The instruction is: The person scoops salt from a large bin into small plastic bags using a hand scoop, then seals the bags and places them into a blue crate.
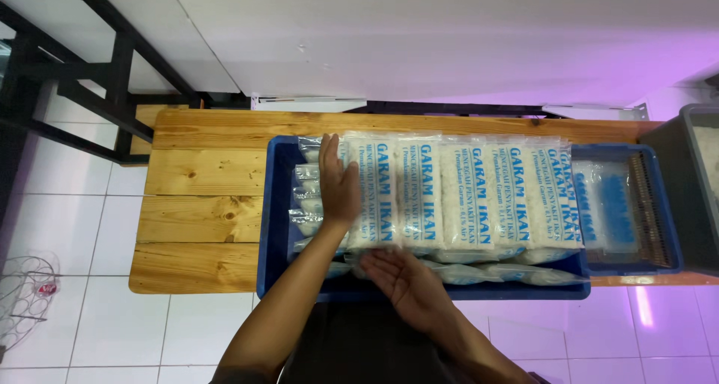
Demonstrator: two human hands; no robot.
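Note:
A blue plastic crate (273,264) sits on a wooden table (202,212), packed with a row of clear packets of white grains with blue print (464,197). My left hand (337,182) lies flat with fingers straight against the left end of the packet row. My right hand (401,279) is open, palm up, at the near edge of the row, fingertips under the front packets. More packets (307,197) lie stacked lower at the crate's left end.
A second blue tray (666,204) holding one packet (607,208) sits to the right. A grey bin (685,182) stands at the far right. A black metal frame (112,77) is at the upper left, over white floor tiles.

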